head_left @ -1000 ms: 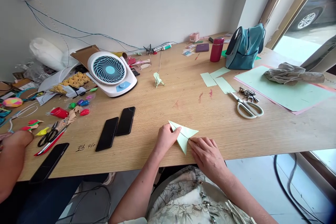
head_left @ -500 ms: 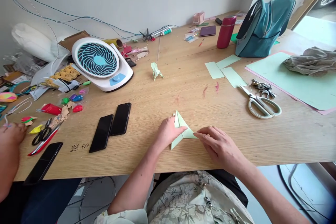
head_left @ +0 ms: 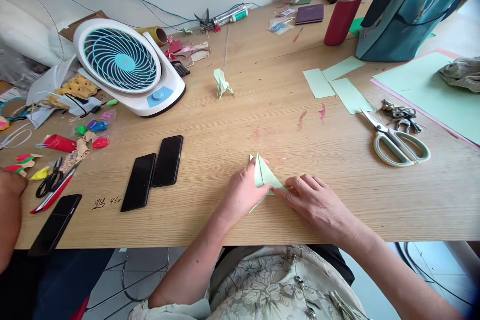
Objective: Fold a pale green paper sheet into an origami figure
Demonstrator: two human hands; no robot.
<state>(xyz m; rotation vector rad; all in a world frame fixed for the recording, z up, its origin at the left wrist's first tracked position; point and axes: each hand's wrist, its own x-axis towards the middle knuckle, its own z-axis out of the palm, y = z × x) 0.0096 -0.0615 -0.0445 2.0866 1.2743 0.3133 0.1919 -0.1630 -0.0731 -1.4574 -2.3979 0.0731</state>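
surface: long wooden table (head_left: 337,160) against a pale wall, fills most of the frame
paper: pale green folded paper (head_left: 264,176), lower centre near the table's front edge, one pointed flap standing up, rest flat
left hand (head_left: 243,192): fingers together, pinching the paper's left side, thumb against the raised flap
right hand (head_left: 318,205): fingers mostly flat and together, fingertips pressing the paper's right corner onto the table
phones: two black phones (head_left: 153,170) side by side, left of the hands; a third (head_left: 54,225) at lower left edge
fan: white and blue desk fan (head_left: 125,67), upper left
origami: small green folded figure (head_left: 222,84), upper centre
scissors (head_left: 397,140): right of centre, beside keys (head_left: 401,112)
other person: an arm (head_left: 9,215) at far left edge
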